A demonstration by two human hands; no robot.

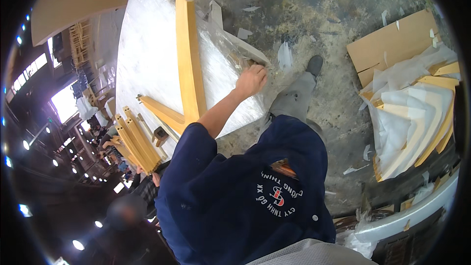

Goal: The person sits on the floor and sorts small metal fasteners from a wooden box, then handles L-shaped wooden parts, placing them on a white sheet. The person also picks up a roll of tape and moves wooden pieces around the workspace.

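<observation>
My left hand [251, 80] is at the right edge of a table [147, 29] covered in clear plastic film. Its fingers are curled closed at the end of a pale angled strip [245, 49]; what they grip, if anything, is hidden. A long light-wood piece [189, 54], slightly curved, lies across the table to the left of my forearm. Another wooden piece [162, 111] meets its lower end at an angle. My right hand is out of view.
At left, another person's hand [156, 179] is beside a stack of wooden pieces [137, 137]. A small dark block [160, 135] sits near them. Foam-wrapped curved wooden parts [417, 118] and flattened cardboard [392, 44] lie at right. Scraps litter the concrete floor [338, 103].
</observation>
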